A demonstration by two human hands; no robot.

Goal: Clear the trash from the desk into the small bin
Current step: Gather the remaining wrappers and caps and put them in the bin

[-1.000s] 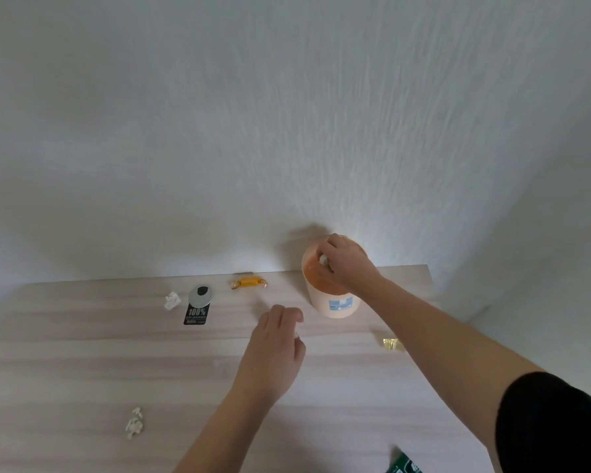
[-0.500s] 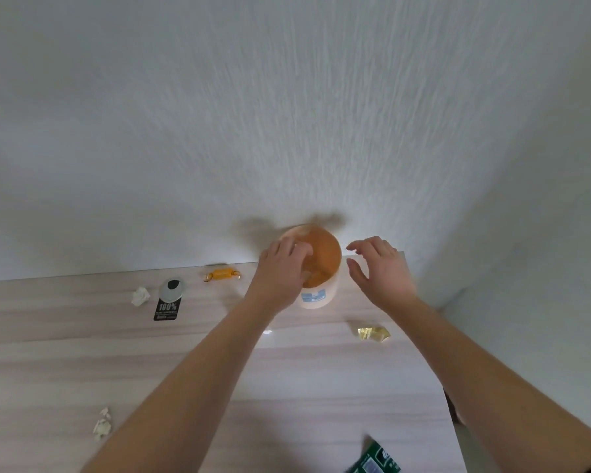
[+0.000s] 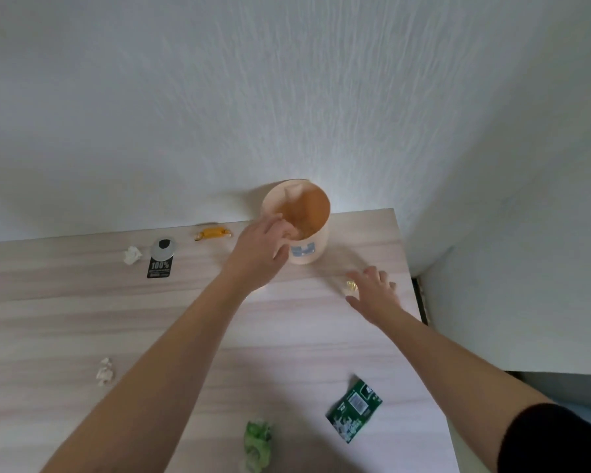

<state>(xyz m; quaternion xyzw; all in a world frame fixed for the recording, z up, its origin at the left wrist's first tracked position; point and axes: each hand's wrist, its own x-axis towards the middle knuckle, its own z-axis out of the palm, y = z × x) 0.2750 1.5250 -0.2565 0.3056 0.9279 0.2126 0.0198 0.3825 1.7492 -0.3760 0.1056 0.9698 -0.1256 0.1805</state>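
The small peach bin (image 3: 308, 254) stands at the desk's back edge, against the wall. My left hand (image 3: 258, 249) reaches its near rim, fingers loosely apart over the opening, and I see nothing in them. My right hand (image 3: 374, 293) lies spread on the desk to the right of the bin, fingers over a gold foil wrapper (image 3: 351, 286) and not closed on it. More trash lies about: an orange candy wrapper (image 3: 213, 232), a white paper ball (image 3: 132, 255), a black tag with a grey disc (image 3: 160, 264), a white scrap (image 3: 104, 372), a green crumpled wad (image 3: 258, 442) and a green packet (image 3: 354, 409).
The pale wooden desk (image 3: 65, 319) ends just right of my right hand, at its right edge (image 3: 410, 302), with a dark gap to the side wall. A white textured wall runs directly behind the bin.
My right hand has dropped from beside the bin's rim down to the gold wrapper on the desk. My left hand stays at the bin's mouth. The view has tilted down, showing green trash near me.
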